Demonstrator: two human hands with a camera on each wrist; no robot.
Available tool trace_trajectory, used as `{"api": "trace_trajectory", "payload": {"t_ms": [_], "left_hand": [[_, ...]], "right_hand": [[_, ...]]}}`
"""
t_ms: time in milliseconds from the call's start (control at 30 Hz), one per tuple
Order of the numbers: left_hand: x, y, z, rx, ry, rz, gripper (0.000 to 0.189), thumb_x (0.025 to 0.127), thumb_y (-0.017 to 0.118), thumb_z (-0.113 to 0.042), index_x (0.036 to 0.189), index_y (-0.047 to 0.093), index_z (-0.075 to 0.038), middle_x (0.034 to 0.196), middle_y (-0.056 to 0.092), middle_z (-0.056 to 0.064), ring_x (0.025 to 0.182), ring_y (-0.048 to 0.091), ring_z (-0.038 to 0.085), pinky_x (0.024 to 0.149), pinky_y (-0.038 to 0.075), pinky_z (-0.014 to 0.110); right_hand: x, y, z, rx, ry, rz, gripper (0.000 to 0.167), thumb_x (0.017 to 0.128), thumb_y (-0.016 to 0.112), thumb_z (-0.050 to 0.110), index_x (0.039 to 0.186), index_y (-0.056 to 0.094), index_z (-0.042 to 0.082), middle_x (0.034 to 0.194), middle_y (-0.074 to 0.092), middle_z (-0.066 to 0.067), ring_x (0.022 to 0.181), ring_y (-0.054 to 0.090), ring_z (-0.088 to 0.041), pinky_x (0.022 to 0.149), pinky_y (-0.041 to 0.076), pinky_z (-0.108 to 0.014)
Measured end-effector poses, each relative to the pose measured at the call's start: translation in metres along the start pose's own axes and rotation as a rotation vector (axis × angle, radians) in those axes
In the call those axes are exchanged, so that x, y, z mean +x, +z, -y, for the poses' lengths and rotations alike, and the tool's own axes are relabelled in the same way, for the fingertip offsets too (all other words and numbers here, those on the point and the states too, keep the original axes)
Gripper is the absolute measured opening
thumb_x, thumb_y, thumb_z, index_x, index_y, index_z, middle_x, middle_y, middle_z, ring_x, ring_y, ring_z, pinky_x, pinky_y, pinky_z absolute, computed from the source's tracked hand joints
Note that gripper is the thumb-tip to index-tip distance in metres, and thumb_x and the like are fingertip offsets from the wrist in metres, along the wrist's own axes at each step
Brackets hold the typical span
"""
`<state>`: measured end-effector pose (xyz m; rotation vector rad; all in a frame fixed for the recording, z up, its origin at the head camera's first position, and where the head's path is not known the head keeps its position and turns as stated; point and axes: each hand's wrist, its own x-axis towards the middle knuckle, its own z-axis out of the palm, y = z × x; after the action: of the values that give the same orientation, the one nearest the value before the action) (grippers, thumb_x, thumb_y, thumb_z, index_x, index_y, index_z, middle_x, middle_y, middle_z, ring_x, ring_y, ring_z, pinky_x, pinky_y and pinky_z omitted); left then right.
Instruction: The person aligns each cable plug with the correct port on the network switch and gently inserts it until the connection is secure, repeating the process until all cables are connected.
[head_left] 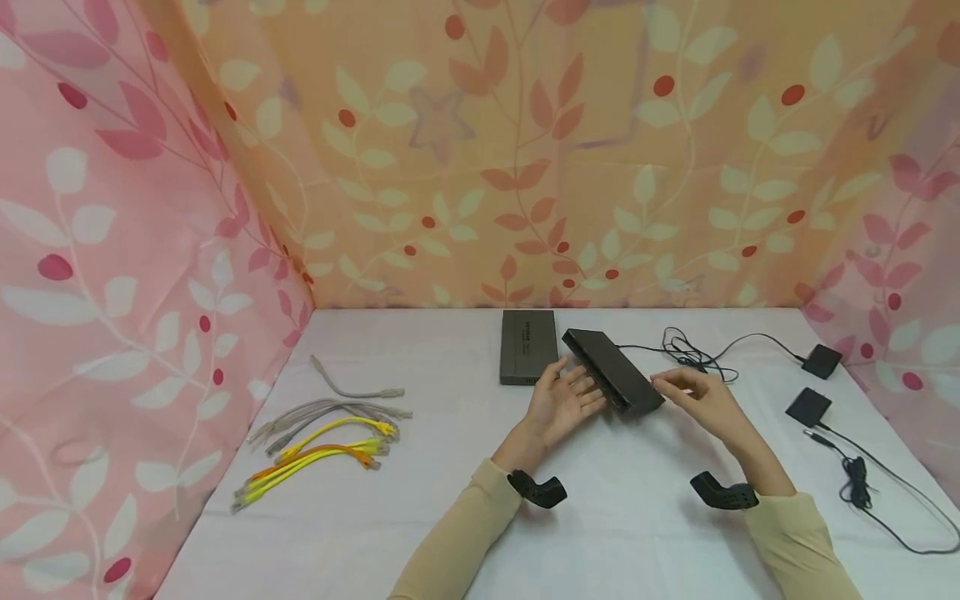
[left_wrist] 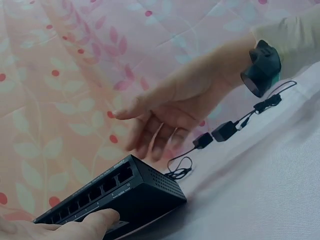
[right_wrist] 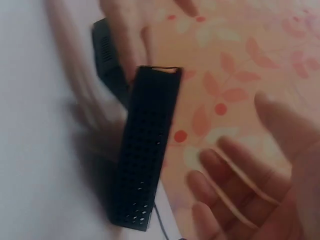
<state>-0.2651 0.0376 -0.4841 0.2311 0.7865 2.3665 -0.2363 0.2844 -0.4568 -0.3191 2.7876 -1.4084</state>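
A black network switch (head_left: pixel 613 372) stands tilted over the table, its row of ports (left_wrist: pixel 100 192) facing the left hand. The left hand (head_left: pixel 558 408) is turned palm up at the switch's left side, fingers extended against its lower face. At the switch's right end is the right hand (head_left: pixel 697 402), its fingers loosely bent and apart from the vented end (right_wrist: pixel 145 150) in the right wrist view. A thin black cord runs from behind the switch. Flat on the table behind the left hand lies a second black switch (head_left: pixel 528 346).
Grey network cables (head_left: pixel 330 408) and yellow and orange ones (head_left: pixel 322 458) lie at the left. On the right are a power adapter (head_left: pixel 822 361) with a tangled cord (head_left: pixel 693 354) and another adapter (head_left: pixel 808 407) with a bundled cord (head_left: pixel 857 483). Patterned cloth (head_left: pixel 480 167) walls the table.
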Motion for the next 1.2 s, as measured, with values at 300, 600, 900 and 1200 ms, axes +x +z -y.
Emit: {"api": "trace_trajectory", "payload": {"t_ms": [300, 600, 900, 1200], "left_hand": [[0.000, 0.002, -0.001, -0.003, 0.005, 0.002, 0.076, 0.096, 0.028, -0.044, 0.146, -0.008, 0.000, 0.151, -0.010, 0.027, 0.138, 0.000, 0.045, 0.113, 0.012, 0.045], [0.000, 0.002, 0.000, 0.001, 0.008, 0.007, 0.075, 0.096, 0.026, -0.044, 0.146, -0.009, 0.000, 0.151, -0.011, 0.027, 0.138, -0.002, 0.045, 0.113, 0.011, 0.045], [-0.001, 0.001, -0.001, 0.003, -0.001, 0.005, 0.077, 0.096, 0.028, -0.044, 0.146, -0.010, 0.000, 0.150, -0.012, 0.027, 0.139, -0.002, 0.044, 0.114, 0.009, 0.045], [0.001, -0.004, -0.002, 0.007, -0.003, 0.003, 0.079, 0.095, 0.033, -0.046, 0.147, -0.005, 0.000, 0.151, -0.003, 0.027, 0.139, 0.004, 0.042, 0.113, 0.013, 0.043]], "right_hand": [[0.000, 0.008, -0.007, 0.328, 0.210, 0.490, 0.062, 0.102, 0.027, 0.039, 0.115, 0.055, -0.015, 0.099, 0.067, -0.020, 0.085, 0.067, -0.027, 0.063, 0.054, -0.036], [0.002, 0.034, -0.029, 1.039, 0.295, 0.708, 0.076, 0.100, 0.012, 0.047, 0.137, 0.014, -0.020, 0.120, 0.056, -0.025, 0.116, 0.053, -0.034, 0.099, 0.040, -0.038], [0.002, 0.061, -0.019, 1.817, 0.314, 0.383, 0.050, 0.103, 0.030, 0.019, 0.147, 0.007, 0.021, 0.131, 0.047, -0.017, 0.128, 0.041, -0.029, 0.114, 0.009, -0.034], [-0.001, 0.068, -0.010, 1.919, 0.397, 0.152, 0.066, 0.099, 0.041, 0.009, 0.147, -0.003, 0.026, 0.122, 0.052, -0.015, 0.117, 0.053, -0.026, 0.110, 0.025, -0.026]]}}
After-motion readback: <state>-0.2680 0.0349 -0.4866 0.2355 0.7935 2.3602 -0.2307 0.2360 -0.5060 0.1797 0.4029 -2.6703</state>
